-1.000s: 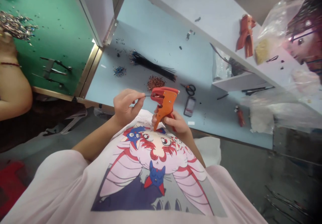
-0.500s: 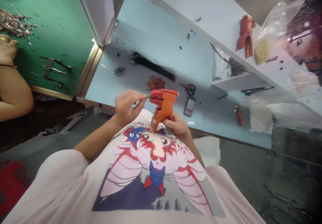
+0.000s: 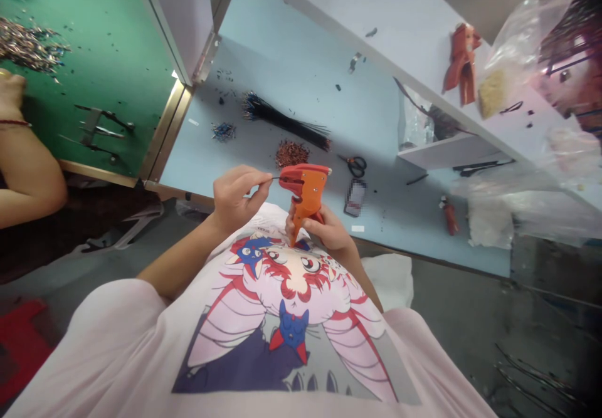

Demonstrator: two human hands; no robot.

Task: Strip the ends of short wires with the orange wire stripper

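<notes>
Above the pale blue workbench (image 3: 329,73), the left hand (image 3: 234,197) pinches a thin black wire (image 3: 274,178) between thumb and fingers, its tip at the nose of the orange wire stripper (image 3: 305,187), held up near the chest. The right hand (image 3: 327,230) wraps closed around the stripper's handle. This looks like feeding in; seating the wire, then squeezing, seems called for.

At twelve o'clock my wire stripper (image 3: 305,195) is orange and red, the wire (image 3: 275,178) black; my T-shirt (image 3: 108,336) is pale pink with a cartoon print.
</notes>
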